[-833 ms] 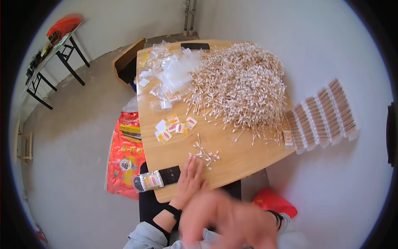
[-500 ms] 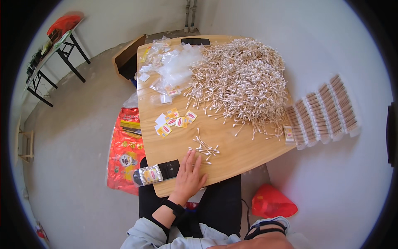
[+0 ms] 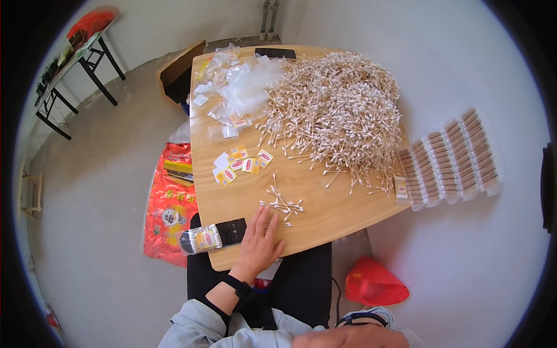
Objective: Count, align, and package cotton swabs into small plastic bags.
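Note:
My left hand (image 3: 259, 242) lies palm down at the near edge of the wooden table (image 3: 325, 214), fingers stretched out and slightly apart. Its fingertips touch the tabletop beside a small loose group of cotton swabs (image 3: 283, 202). Left of it is a black strip-like holder (image 3: 234, 231), bearing a clear-bagged pack of cotton swabs (image 3: 204, 238) with a yellow and white card. At the bottom edge, close to the camera, my right hand (image 3: 360, 336) shows only as bare skin; its fingers are hidden. Several small yellow and white cards (image 3: 250, 165) lie farther in.
A large heap of cotton swabs (image 3: 348, 110) covers the far right of the table. Clear plastic bags (image 3: 246, 87) and a black phone (image 3: 275, 53) lie at the back. Packed swab rows (image 3: 449, 159) stand at right. A red bag (image 3: 376, 281) sits below; a cardboard box (image 3: 174, 72) stands left.
The whole view has shifted slightly, with the table and things a little farther left and up. My left hand keeps its place on the table. The right arm has moved slightly at the bottom edge.

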`<state>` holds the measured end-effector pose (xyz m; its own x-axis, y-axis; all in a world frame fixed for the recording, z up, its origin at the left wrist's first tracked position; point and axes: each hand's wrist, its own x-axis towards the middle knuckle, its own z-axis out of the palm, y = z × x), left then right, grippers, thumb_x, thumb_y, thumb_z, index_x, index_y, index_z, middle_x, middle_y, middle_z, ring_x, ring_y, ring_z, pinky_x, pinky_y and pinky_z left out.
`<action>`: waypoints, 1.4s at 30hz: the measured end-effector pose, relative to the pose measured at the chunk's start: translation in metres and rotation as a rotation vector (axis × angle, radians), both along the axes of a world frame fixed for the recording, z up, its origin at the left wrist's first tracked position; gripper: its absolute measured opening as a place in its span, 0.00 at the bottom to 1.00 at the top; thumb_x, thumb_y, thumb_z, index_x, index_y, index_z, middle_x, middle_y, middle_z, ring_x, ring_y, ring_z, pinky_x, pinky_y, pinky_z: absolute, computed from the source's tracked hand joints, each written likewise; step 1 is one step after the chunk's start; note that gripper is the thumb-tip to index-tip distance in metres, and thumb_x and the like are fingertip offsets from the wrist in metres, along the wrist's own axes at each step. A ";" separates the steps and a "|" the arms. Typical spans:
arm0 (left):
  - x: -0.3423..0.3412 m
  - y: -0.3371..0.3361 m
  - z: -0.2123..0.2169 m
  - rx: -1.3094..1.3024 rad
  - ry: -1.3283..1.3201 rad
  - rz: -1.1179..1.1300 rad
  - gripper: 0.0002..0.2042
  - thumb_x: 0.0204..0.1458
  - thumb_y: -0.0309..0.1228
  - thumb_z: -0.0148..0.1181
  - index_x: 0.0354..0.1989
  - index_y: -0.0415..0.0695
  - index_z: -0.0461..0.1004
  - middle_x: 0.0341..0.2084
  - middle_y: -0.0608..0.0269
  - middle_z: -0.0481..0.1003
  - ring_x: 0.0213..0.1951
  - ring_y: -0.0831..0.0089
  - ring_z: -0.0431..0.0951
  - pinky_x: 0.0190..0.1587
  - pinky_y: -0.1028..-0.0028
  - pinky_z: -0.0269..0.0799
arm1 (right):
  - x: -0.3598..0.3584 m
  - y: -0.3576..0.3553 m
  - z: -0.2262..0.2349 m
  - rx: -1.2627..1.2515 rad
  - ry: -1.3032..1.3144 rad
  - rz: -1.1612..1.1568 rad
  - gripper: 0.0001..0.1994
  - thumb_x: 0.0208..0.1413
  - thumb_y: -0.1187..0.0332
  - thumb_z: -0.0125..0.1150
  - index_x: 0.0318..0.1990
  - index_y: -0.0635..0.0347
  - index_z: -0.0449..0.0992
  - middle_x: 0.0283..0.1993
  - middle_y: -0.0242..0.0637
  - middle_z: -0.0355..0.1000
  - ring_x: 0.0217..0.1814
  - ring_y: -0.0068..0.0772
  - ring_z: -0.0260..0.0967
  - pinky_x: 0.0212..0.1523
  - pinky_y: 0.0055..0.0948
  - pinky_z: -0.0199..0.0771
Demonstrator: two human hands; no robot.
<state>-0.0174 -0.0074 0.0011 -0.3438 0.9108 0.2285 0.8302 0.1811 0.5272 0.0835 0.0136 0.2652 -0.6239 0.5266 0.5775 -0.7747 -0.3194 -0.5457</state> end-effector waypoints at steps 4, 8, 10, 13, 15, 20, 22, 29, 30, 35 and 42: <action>0.000 -0.002 -0.003 0.005 -0.005 0.005 0.32 0.47 0.38 0.63 0.60 0.35 0.63 0.65 0.46 0.54 0.68 0.50 0.52 0.67 0.58 0.52 | 0.002 0.018 -0.010 0.201 0.049 -0.083 0.06 0.46 0.68 0.72 0.27 0.59 0.81 0.32 0.32 0.73 0.31 0.26 0.64 0.31 0.25 0.59; 0.000 0.000 -0.005 0.016 -0.007 -0.003 0.32 0.47 0.37 0.63 0.60 0.35 0.63 0.64 0.44 0.55 0.67 0.49 0.53 0.66 0.58 0.53 | -0.011 0.027 -0.012 0.419 0.160 -0.157 0.03 0.46 0.74 0.68 0.25 0.57 0.79 0.33 0.31 0.72 0.31 0.27 0.68 0.36 0.27 0.62; 0.001 -0.001 -0.006 0.020 -0.011 -0.011 0.32 0.47 0.37 0.63 0.59 0.35 0.63 0.64 0.45 0.55 0.67 0.49 0.53 0.66 0.58 0.54 | 0.010 0.042 0.013 0.633 -0.134 -0.154 0.03 0.44 0.75 0.66 0.25 0.57 0.78 0.33 0.28 0.72 0.30 0.26 0.69 0.38 0.28 0.63; -0.002 -0.001 -0.003 -0.007 -0.008 0.001 0.32 0.47 0.37 0.64 0.59 0.35 0.63 0.64 0.45 0.55 0.67 0.48 0.53 0.66 0.58 0.54 | 0.016 0.043 0.029 0.915 -0.327 -0.353 0.04 0.41 0.75 0.65 0.24 0.57 0.76 0.31 0.25 0.71 0.29 0.24 0.68 0.37 0.27 0.66; 0.001 0.000 -0.005 0.007 -0.012 -0.006 0.32 0.47 0.37 0.64 0.59 0.35 0.64 0.64 0.45 0.55 0.67 0.48 0.53 0.66 0.57 0.54 | 0.024 0.037 0.037 1.062 -0.397 -0.459 0.05 0.40 0.75 0.65 0.24 0.57 0.74 0.30 0.24 0.70 0.28 0.22 0.68 0.35 0.26 0.68; -0.001 -0.003 -0.004 -0.003 0.002 0.003 0.32 0.46 0.37 0.64 0.59 0.35 0.64 0.63 0.45 0.56 0.67 0.49 0.53 0.66 0.57 0.53 | 0.023 0.025 0.045 1.094 -0.428 -0.734 0.05 0.39 0.75 0.62 0.22 0.57 0.71 0.25 0.24 0.67 0.25 0.21 0.66 0.30 0.24 0.72; 0.002 0.002 -0.004 0.003 0.001 -0.002 0.32 0.46 0.37 0.65 0.59 0.35 0.63 0.63 0.45 0.56 0.67 0.48 0.53 0.66 0.57 0.53 | 0.025 0.016 0.051 1.026 -0.544 -0.734 0.06 0.40 0.76 0.62 0.22 0.58 0.70 0.24 0.24 0.66 0.24 0.21 0.66 0.30 0.24 0.73; 0.001 0.001 -0.003 -0.020 -0.002 -0.006 0.32 0.47 0.38 0.63 0.59 0.34 0.63 0.64 0.45 0.55 0.67 0.49 0.52 0.67 0.56 0.51 | 0.024 0.015 0.043 0.927 -0.467 -0.760 0.06 0.41 0.76 0.62 0.21 0.58 0.70 0.24 0.26 0.67 0.24 0.22 0.66 0.32 0.26 0.76; 0.002 0.000 -0.004 -0.025 0.000 -0.008 0.32 0.47 0.38 0.63 0.59 0.34 0.62 0.64 0.45 0.55 0.67 0.49 0.52 0.67 0.56 0.51 | 0.023 0.015 0.043 0.917 -0.455 -0.775 0.06 0.41 0.76 0.62 0.21 0.58 0.69 0.24 0.26 0.67 0.24 0.22 0.66 0.32 0.26 0.76; 0.003 0.000 -0.004 -0.024 0.003 -0.007 0.32 0.47 0.37 0.63 0.59 0.34 0.62 0.63 0.45 0.56 0.67 0.49 0.52 0.67 0.56 0.51 | 0.021 0.017 0.045 0.871 -0.443 -0.755 0.06 0.42 0.75 0.63 0.21 0.58 0.70 0.25 0.26 0.67 0.24 0.23 0.66 0.32 0.26 0.75; 0.001 0.001 -0.004 -0.018 0.005 -0.009 0.32 0.47 0.37 0.63 0.59 0.34 0.62 0.63 0.45 0.56 0.67 0.49 0.53 0.67 0.56 0.51 | 0.023 0.024 0.041 0.908 -0.377 -0.636 0.06 0.42 0.76 0.62 0.21 0.57 0.70 0.27 0.27 0.68 0.26 0.25 0.67 0.33 0.26 0.75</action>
